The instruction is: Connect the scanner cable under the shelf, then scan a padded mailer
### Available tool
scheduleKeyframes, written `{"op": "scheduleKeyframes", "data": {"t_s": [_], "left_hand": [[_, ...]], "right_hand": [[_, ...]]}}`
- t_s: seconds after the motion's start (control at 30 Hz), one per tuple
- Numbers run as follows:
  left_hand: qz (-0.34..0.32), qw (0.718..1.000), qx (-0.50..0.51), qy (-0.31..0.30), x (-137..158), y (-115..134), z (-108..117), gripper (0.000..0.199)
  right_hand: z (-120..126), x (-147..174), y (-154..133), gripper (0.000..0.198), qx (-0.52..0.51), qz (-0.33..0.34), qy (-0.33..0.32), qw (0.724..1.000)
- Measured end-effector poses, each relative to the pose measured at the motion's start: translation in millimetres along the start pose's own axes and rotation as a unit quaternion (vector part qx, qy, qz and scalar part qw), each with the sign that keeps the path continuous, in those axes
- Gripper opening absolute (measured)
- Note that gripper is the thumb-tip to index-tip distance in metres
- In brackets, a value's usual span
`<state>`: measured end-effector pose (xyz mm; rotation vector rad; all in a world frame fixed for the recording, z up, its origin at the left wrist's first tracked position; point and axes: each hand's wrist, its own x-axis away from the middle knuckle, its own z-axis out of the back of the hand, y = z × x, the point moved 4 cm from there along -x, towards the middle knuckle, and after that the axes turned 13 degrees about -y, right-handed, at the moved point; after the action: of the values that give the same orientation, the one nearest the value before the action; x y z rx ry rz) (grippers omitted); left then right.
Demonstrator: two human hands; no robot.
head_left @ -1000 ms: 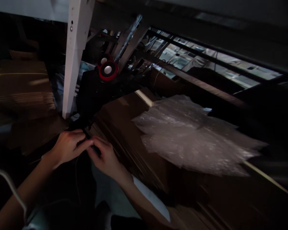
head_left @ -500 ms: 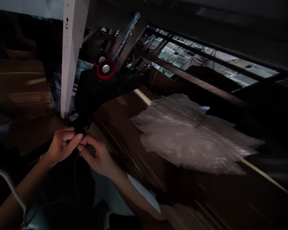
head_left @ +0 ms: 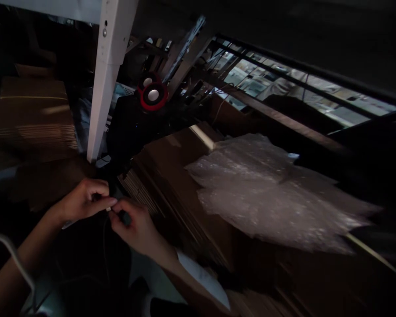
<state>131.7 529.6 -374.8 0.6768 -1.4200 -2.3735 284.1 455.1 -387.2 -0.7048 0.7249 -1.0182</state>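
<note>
The left hand (head_left: 81, 203) and the right hand (head_left: 133, 224) are meeting fingertip to fingertip at about 8 o'clock in the view, both pinching closed on a thin dark cable (head_left: 104, 240) whose small pale end (head_left: 108, 209) is showing just between them; the cable is hanging down from the pinch toward 6 o'clock and fading into shadow; whether the right hand is also cupping a small dark part against its palm is too dim to tell. Just beside the hands, toward 2 o'clock, the edge of a stack of flat brown corrugated cardboard sheets (head_left: 171, 176) is lying, with a crumpled sheet of clear bubble wrap (head_left: 267, 193) resting on it toward 3 o'clock; a round red-rimmed black speaker (head_left: 152, 96) is sitting at 12 o'clock beside a white painted metal post (head_left: 106, 79). The light is working against the hands, so the pale end is likely slipping out of a fingertip pinch or being misaligned; the slack cable could be snagging on the cardboard edge.
</note>
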Motion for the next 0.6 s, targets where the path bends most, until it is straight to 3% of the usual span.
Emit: {"op": "scheduleKeyframes", "data": {"t_s": [0.17, 0.27, 0.33, 0.4, 0.5, 0.6], "left_hand": [[0.006, 0.992, -0.051, 0.111, -7, -23, -11, 0.042], [0.033, 0.968, -0.137, 0.205, -17, -47, -3, 0.036], [0.041, 0.948, -0.168, 0.269, -33, -64, 7, 0.022], [0.068, 0.931, -0.192, 0.302, -60, -77, 18, 0.020], [0.167, 0.918, -0.253, 0.255, -115, -90, 29, 0.033], [0.269, 0.896, -0.306, 0.178, -164, -95, 34, 0.049]], "right_hand": [[9, 4, -5, 0.010, 0.016, -0.012, -0.002, 1.000], [31, 0, -12, 0.014, 0.048, -0.003, 0.003, 0.999], [55, -7, -6, 0.015, 0.070, -0.010, 0.043, 0.997], [78, -14, 10, 0.019, 0.076, -0.034, 0.107, 0.991], [97, -15, 38, 0.028, 0.043, -0.070, 0.179, 0.980], [93, -2, 46, 0.028, 0.042, -0.076, 0.141, 0.986]]}}
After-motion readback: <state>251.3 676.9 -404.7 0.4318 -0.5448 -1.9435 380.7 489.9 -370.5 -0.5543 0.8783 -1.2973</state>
